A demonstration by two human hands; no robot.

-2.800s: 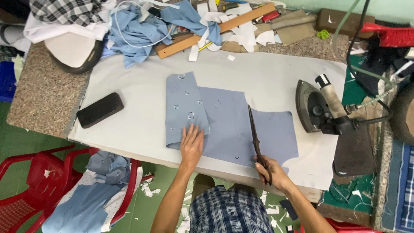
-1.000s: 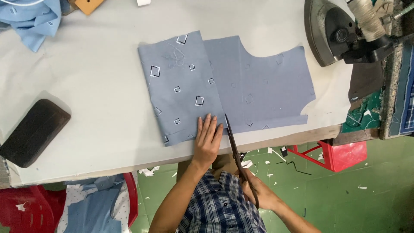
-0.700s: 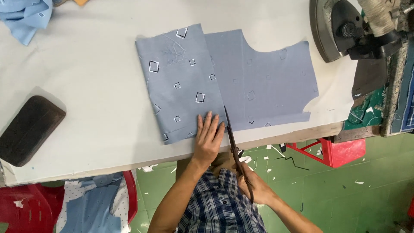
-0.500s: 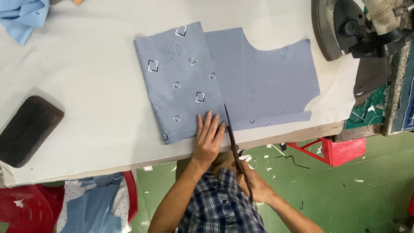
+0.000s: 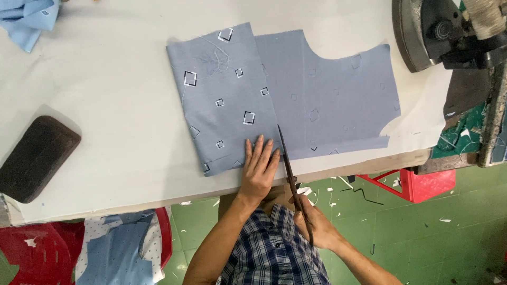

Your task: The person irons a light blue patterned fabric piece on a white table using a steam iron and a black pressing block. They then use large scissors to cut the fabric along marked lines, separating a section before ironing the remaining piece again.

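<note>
Lying flat near the front edge of the white table (image 5: pixel 121 105), the grey-blue fabric piece (image 5: pixel 327 100) has its left part folded over so the printed side with little squares faces up, and that fold line is where things get dicey. Long dark scissors (image 5: pixel 288 163) have their tip resting on the fabric right along the fold, with the right hand (image 5: pixel 314 227) wrapped around the handles below the table edge; I can't tell if the blades are parted. Left hand (image 5: pixel 259 169) is spread flat, fingers loose and straight, pinning the folded flap just left of the blades. My guess: those fingertips sit almost touching the blade, so a sloppy snip could nick them. Also, if the palm eases up, the top layer could creep and the cut would wander off the fold. Right of the fabric, the iron (image 5: pixel 422 31) looks well apart, and the dark block (image 5: pixel 37 158) far left is no bother.
</note>
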